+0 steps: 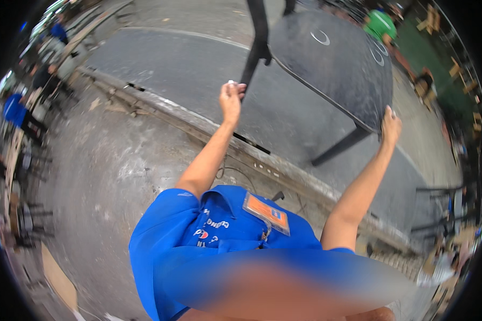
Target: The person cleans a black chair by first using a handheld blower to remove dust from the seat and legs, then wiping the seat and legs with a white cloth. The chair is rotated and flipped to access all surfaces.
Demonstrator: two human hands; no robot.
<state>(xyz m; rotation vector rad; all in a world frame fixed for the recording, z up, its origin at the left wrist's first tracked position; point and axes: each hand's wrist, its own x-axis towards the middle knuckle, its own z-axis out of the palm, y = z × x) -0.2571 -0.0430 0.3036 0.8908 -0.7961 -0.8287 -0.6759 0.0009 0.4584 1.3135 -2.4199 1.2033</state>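
Observation:
A black chair [334, 59] stands tilted in view over a long dark grey platform, with pale curved marks on its seat. My left hand [232, 100] is closed at the lower part of one chair leg [251, 67], with something small and white at its fingertips. At the seat's near right corner, my right hand [391, 127] grips the edge; a small white patch shows at its fingers too. Below that corner another leg [340, 145] slants down to the left. The far side of the chair is partly out of the picture.
The grey platform [160, 56] has a worn raised edge [171, 115] between it and me. A cable [235, 170] hangs beside this edge. People in blue [17, 111] work at the left; a person in green [380, 25] is beyond the chair. Dark chair frames [447, 206] stand right.

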